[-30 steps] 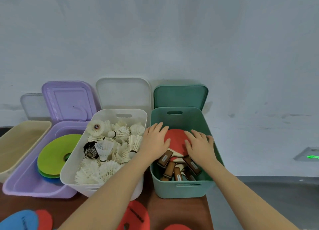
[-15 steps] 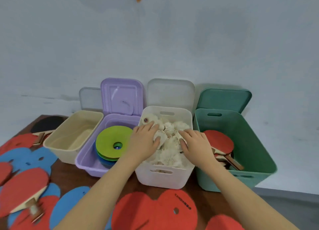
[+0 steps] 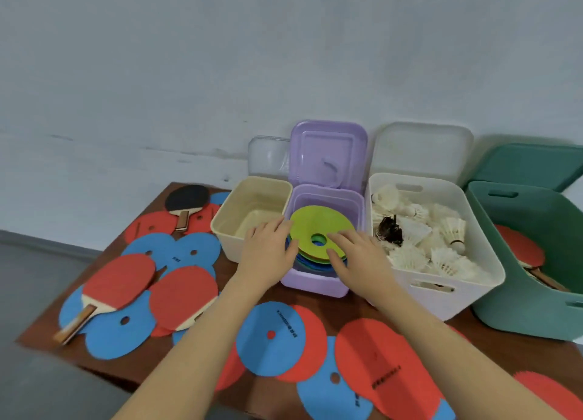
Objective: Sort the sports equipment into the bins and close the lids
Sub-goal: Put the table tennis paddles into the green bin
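Observation:
Four open bins stand in a row: a cream bin (image 3: 220, 230), a purple bin (image 3: 315, 285), a white bin (image 3: 441, 299) full of shuttlecocks (image 3: 441, 239), and a green bin (image 3: 520, 309) holding a red paddle (image 3: 520, 249). A stack of flat discs with a green disc (image 3: 318, 224) on top lies in the purple bin. My left hand (image 3: 268, 250) rests with straight fingers at the stack's left edge. My right hand (image 3: 356, 255) lies flat on the discs' right side. Red paddles (image 3: 120, 280) and blue and red discs (image 3: 271, 337) cover the table.
Each bin's lid leans on the wall behind it: clear (image 3: 268, 154), purple (image 3: 328, 154), white (image 3: 422, 151), green (image 3: 530, 164). A black paddle (image 3: 186, 200) lies at the table's far left corner. The brown table (image 3: 227, 280) ends at the left and near edges above grey floor.
Both hands have moved left, from the green bin's paddles, over the shuttlecocks, onto the discs in the purple bin. The view has swung left, showing more of the table.

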`<state>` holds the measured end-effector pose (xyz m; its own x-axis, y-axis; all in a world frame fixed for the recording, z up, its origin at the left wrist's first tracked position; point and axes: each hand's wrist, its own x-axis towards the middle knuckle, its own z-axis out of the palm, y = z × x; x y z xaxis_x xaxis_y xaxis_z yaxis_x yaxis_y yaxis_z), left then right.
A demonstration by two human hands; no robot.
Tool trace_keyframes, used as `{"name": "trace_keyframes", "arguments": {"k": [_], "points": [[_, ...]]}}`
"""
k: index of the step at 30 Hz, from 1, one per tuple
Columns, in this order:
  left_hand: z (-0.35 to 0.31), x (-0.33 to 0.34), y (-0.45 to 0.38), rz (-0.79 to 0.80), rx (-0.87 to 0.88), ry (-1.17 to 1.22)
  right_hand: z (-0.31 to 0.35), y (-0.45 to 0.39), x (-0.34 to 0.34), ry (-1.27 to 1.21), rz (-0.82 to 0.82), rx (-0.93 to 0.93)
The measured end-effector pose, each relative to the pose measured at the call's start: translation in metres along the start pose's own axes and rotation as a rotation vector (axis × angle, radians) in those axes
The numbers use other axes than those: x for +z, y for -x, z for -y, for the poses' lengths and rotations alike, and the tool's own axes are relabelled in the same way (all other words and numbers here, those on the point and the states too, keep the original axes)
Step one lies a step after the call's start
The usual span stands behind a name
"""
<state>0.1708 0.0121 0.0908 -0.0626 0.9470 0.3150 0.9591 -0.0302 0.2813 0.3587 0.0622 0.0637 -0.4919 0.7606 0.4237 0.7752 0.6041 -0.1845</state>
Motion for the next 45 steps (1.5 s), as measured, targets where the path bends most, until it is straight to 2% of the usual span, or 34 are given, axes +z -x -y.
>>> {"name": "trace_keyframes", "arguments": {"k": [11,16,20,24,27,30,35,40,43,45], "points": [[0.106,-0.006,0.057,-0.031,-0.259,-0.075,0.091,-0.029,0.073,-0.188,0.161,-0.212],[0.163,0.002,0.084,0.046,-0.356,-0.096,0.132,-0.029,0.113,-0.255,0.338,-0.276],[0.219,0.022,0.097,0.213,-0.414,-0.127,0.163,-0.032,0.15,-0.209,0.531,-0.222],[0.271,0.041,0.106,0.46,-0.382,-0.137,0.19,-0.032,0.19,-0.098,0.66,-0.127],[0.3,0.051,0.109,0.575,-0.336,-0.105,0.207,-0.028,0.212,-0.055,0.737,-0.05],[0.321,0.058,0.109,0.601,-0.252,-0.066,0.223,-0.025,0.227,-0.029,0.733,-0.017],[0.34,0.067,0.117,0.537,-0.133,0.041,0.239,-0.018,0.244,-0.019,0.724,0.064],[0.352,0.06,0.115,0.42,-0.045,0.207,0.25,-0.012,0.245,-0.092,0.448,0.052],[0.369,0.041,0.11,0.255,-0.096,0.211,0.268,-0.023,0.248,-0.1,0.376,0.063],[0.387,0.031,0.109,0.209,-0.266,0.203,0.28,-0.035,0.254,-0.096,0.377,0.103]]}}
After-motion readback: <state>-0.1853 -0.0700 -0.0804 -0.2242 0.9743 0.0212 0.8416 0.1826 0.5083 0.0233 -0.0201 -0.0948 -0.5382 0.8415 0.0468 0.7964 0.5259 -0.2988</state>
